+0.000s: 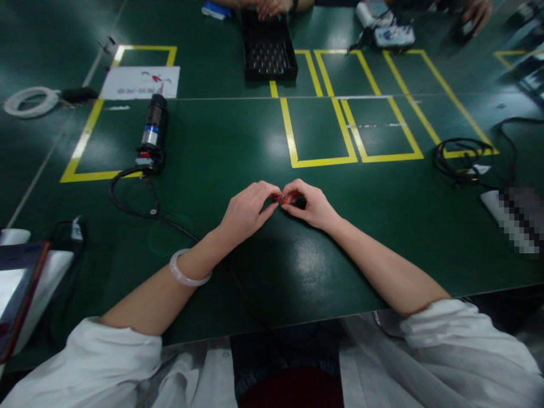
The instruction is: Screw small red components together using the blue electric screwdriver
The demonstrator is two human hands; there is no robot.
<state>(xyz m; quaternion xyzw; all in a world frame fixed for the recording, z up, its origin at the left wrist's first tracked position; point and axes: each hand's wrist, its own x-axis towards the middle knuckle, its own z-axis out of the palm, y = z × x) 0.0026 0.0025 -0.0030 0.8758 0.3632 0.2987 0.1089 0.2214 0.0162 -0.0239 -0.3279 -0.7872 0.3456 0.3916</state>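
Note:
My left hand (250,209) and my right hand (310,204) meet above the green table, fingertips almost touching. Pinched between them is a small red part (280,199) with a bit of dark metal on it. Both hands have thumb and fingers closed on it, one from each side. Its exact kind is too small to make out, and the fingertips cover some of it. A pale bracelet (189,268) circles my left wrist.
A black corded cylindrical tool (153,130) lies at left beside a white printed sheet (140,83). Across the table, a person's hands rest at a black tray (271,71). Coiled black cable (459,161) lies right. Yellow tape (325,163) marks rectangles. A tablet (21,289) stands at lower left.

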